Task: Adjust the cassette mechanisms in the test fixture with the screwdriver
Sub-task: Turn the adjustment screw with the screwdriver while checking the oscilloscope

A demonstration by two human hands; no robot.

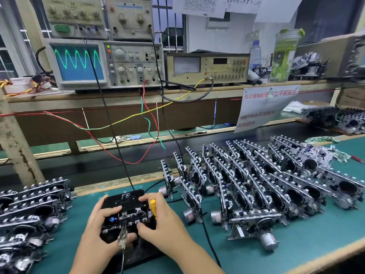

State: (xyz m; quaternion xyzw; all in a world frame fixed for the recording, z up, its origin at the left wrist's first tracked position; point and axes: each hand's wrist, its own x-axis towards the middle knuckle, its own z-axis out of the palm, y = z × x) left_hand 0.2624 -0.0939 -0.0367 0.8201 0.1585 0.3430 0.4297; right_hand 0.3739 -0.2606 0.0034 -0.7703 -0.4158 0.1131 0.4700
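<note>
Both hands grip the cassette mechanism (pixel 126 212), its long side running left-right; the right hand (pixel 158 218) also holds the upright yellow screwdriver (pixel 153 207), the left hand (pixel 98 224) curled round the near-left edge. It sits on a green mat (pixel 296 244) below an oscilloscope (pixel 102 64) on a shelf.

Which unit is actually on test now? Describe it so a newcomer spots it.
Start at the oscilloscope showing the green wave and follow its black cable down to the green mat. The cassette mechanism lies there, between both hands. Unlike its neighbours, it carries a black cassette marked "TE".
</note>
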